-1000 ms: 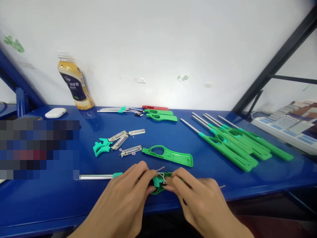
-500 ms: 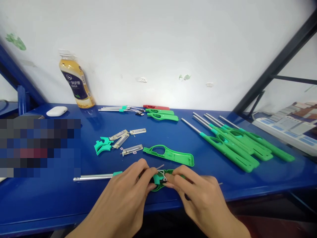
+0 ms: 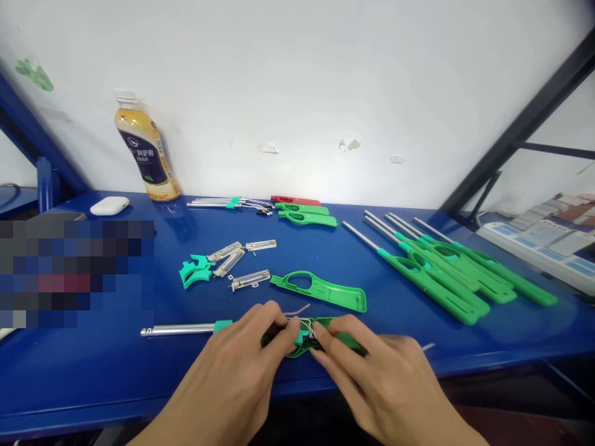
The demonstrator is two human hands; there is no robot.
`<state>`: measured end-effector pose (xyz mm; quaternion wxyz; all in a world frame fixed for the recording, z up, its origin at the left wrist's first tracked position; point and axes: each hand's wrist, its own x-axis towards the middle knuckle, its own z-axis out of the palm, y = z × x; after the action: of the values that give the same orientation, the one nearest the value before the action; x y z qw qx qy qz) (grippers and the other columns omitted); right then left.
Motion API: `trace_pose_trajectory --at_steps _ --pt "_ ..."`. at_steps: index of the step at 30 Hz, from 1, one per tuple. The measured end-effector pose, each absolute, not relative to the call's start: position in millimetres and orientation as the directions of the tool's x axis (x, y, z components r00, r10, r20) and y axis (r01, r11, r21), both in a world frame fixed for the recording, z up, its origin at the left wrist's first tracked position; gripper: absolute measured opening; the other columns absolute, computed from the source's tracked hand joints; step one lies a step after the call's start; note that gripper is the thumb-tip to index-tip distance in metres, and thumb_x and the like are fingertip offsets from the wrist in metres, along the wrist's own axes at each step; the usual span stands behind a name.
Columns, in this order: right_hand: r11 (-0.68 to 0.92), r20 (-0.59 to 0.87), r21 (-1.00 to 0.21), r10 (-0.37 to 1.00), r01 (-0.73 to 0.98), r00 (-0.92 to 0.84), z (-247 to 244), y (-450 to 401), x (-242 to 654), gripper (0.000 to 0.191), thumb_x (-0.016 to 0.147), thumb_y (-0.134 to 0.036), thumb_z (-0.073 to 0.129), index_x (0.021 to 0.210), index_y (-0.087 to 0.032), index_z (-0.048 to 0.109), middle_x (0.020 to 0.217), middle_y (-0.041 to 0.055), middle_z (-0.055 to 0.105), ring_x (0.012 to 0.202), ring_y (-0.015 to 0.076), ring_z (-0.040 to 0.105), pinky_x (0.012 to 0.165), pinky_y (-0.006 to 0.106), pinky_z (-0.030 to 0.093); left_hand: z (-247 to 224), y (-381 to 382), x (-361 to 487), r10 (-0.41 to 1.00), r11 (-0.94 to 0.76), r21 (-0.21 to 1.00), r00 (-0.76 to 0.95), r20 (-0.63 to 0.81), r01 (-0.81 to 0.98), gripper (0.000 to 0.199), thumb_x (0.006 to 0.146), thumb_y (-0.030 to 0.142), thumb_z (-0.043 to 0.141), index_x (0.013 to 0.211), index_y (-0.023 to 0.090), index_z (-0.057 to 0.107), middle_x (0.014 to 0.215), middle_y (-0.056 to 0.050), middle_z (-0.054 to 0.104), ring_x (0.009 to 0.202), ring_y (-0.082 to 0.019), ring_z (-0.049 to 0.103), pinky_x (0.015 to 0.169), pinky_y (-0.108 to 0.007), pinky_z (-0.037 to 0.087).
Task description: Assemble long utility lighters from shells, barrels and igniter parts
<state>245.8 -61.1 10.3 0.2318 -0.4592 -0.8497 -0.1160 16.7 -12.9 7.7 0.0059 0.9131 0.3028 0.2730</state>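
Observation:
Near the table's front edge lies a partly assembled stick lighter: a green half-shell (image 3: pixel 348 339) with a metal tube (image 3: pixel 179 329) pointing left and a teal collar. My left hand (image 3: pixel 242 359) is closed around its tube end, the thumb pressing by a teal trigger (image 3: pixel 304 335). At the white wires (image 3: pixel 308 327), my right hand (image 3: pixel 376 359) grips the shell with bent fingers, which cover most of the inside. Just beyond, a second green half-shell (image 3: pixel 341 295) lies with its hollow side up.
Clear fuel tanks (image 3: pixel 251 280) and loose teal triggers (image 3: pixel 195 271) lie left of centre. Several green lighters (image 3: pixel 432 282) rest at right. By the wall are tube assemblies (image 3: pixel 218 203), red and green shells (image 3: pixel 307 218), a bottle (image 3: pixel 146 155) and a white case (image 3: pixel 110 205).
My left thumb has shifted slightly right over the teal trigger. The right-hand fingers have moved a little on the shell and wires. The whole view has shifted slightly.

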Motion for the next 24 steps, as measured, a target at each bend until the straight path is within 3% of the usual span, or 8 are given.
trace_pose_trajectory --at_steps 7,11,16,19,24 --pt "0.418 0.512 -0.150 0.808 0.896 -0.291 6 -62 253 0.037 0.111 -0.049 0.045 0.138 -0.031 0.063 0.131 0.0049 0.070 0.074 0.0134 0.078 0.049 0.027 0.055 15 -13 11 0.494 -0.820 -0.036 0.738 0.459 0.571 0.052 0.089 -0.004 0.039 0.133 0.015 0.059 0.102 -0.009 0.068 0.085 -0.026 0.069 0.071 -0.042 0.066" --pt "0.441 0.480 -0.230 0.827 0.868 -0.293 4 -59 256 0.029 0.111 -0.039 0.048 0.132 -0.033 0.068 0.123 0.0004 0.074 0.080 0.0143 0.079 0.060 0.026 0.060 18 -15 9 0.421 -0.828 -0.158 0.782 0.459 0.538 0.046 0.093 0.000 0.039 0.132 0.011 0.060 0.102 -0.011 0.070 0.085 -0.027 0.069 0.074 -0.042 0.064" --pt "0.424 0.413 -0.377 0.873 0.823 -0.261 6 -57 257 0.028 0.109 -0.037 0.055 0.133 -0.035 0.068 0.118 0.0000 0.072 0.086 0.0146 0.078 0.073 0.027 0.062 16 -19 7 0.358 -0.805 -0.310 0.830 0.428 0.506 0.048 0.094 0.000 0.038 0.139 0.008 0.056 0.121 -0.014 0.070 0.110 -0.030 0.067 0.091 -0.043 0.059" --pt "0.422 0.367 -0.398 0.887 0.815 -0.280 7 -56 258 0.030 0.108 -0.035 0.056 0.136 -0.035 0.067 0.119 0.0008 0.071 0.089 0.0163 0.077 0.076 0.030 0.062 11 -18 8 0.377 -0.798 -0.303 0.824 0.423 0.520 0.048 0.095 -0.001 0.040 0.138 0.010 0.055 0.119 -0.012 0.070 0.109 -0.028 0.065 0.094 -0.043 0.056" --pt "0.424 0.349 -0.438 0.893 0.793 -0.285 6 -55 258 0.031 0.108 -0.033 0.058 0.138 -0.036 0.066 0.122 -0.0003 0.070 0.094 0.0160 0.076 0.080 0.030 0.062 1 -15 11 0.414 -0.820 -0.171 0.773 0.481 0.545 0.049 0.095 -0.002 0.039 0.139 0.012 0.054 0.111 -0.011 0.066 0.099 -0.027 0.063 0.088 -0.043 0.054"
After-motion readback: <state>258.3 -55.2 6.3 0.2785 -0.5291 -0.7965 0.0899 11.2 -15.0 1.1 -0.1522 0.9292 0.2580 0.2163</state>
